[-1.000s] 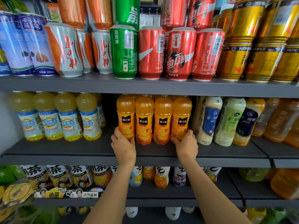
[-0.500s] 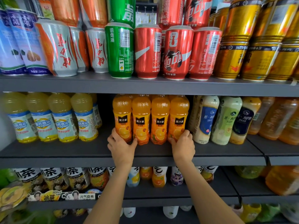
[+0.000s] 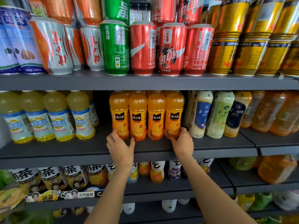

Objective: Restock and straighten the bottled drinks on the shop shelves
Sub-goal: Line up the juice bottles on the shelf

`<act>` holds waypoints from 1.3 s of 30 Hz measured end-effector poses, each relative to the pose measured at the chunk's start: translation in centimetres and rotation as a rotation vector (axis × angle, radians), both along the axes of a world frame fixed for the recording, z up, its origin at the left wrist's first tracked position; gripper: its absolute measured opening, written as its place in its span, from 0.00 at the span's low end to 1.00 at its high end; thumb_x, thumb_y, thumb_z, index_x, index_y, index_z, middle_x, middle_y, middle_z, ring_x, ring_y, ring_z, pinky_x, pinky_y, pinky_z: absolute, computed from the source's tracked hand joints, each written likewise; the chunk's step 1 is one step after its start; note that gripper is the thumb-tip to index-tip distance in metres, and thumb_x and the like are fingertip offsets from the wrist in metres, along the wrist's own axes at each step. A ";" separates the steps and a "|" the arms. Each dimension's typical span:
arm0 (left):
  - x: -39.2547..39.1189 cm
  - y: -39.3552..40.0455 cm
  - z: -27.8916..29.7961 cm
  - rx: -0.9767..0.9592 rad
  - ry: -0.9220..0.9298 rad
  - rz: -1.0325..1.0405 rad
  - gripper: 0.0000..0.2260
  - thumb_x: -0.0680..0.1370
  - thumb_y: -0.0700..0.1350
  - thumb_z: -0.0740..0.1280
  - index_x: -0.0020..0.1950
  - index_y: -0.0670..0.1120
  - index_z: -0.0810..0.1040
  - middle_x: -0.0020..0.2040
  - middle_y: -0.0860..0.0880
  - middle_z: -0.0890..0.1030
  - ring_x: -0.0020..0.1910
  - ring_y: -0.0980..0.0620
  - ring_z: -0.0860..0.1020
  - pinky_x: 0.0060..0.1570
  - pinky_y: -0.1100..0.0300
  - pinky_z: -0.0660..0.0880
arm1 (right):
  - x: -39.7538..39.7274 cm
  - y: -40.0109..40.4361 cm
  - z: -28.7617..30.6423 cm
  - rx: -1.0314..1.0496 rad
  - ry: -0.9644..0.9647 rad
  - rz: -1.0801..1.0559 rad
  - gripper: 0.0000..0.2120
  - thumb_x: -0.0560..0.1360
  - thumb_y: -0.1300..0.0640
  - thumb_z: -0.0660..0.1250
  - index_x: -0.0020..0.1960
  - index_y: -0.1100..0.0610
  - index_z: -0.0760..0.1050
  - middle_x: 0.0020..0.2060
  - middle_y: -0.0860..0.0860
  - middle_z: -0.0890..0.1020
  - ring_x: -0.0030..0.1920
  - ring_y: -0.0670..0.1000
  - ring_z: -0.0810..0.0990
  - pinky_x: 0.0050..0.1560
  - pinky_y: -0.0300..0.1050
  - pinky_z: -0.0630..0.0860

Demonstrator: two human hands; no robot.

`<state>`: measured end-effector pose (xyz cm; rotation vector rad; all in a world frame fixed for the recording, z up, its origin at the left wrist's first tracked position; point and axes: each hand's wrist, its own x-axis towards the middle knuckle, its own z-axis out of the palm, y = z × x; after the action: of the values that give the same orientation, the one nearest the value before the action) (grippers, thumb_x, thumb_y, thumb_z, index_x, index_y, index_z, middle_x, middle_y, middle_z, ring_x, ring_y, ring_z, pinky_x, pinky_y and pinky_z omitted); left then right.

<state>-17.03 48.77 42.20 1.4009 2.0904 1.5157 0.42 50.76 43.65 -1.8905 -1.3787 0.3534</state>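
Several orange juice bottles stand side by side at the front of the middle shelf, with more behind them. My left hand cups the base of the leftmost orange bottle, fingers on its left side and thumb reaching in front of the second bottle. My right hand grips the base of the rightmost orange bottle, fingers on its right side, thumb across the front. Both bottles stand upright on the shelf.
Yellow drink bottles stand left of a gap. White and green milk-tea bottles press close on the right. Cans fill the shelf above; tea bottles sit on the shelf below.
Both hands stay at the two ends of the orange row. My left thumb has spread out in front of the second bottle. The view has drifted slightly.
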 end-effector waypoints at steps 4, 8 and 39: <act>1.0 0.1 -0.1 -0.001 0.036 0.027 0.29 0.71 0.45 0.72 0.68 0.41 0.64 0.64 0.38 0.66 0.61 0.39 0.68 0.60 0.48 0.67 | -0.1 0.2 0.1 0.008 -0.026 -0.028 0.23 0.72 0.51 0.70 0.60 0.60 0.65 0.58 0.57 0.74 0.60 0.58 0.74 0.52 0.53 0.73; 1.3 0.3 -0.1 -0.038 0.063 0.086 0.29 0.71 0.47 0.72 0.67 0.42 0.65 0.65 0.38 0.66 0.62 0.39 0.67 0.59 0.47 0.66 | 0.4 0.1 -0.3 0.003 -0.059 0.006 0.21 0.73 0.53 0.69 0.60 0.60 0.65 0.59 0.57 0.74 0.60 0.58 0.73 0.52 0.51 0.72; 9.7 -1.8 -0.8 -0.356 0.577 -0.226 0.25 0.80 0.56 0.55 0.76 0.58 0.50 0.77 0.47 0.48 0.73 0.45 0.55 0.70 0.50 0.54 | 3.7 0.5 0.9 -0.062 -0.178 0.217 0.20 0.75 0.51 0.66 0.59 0.62 0.65 0.55 0.60 0.77 0.58 0.60 0.75 0.49 0.53 0.74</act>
<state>-7.32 46.97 41.37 1.9976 2.2403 0.6529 4.11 51.30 44.51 -1.8621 -1.7167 0.3437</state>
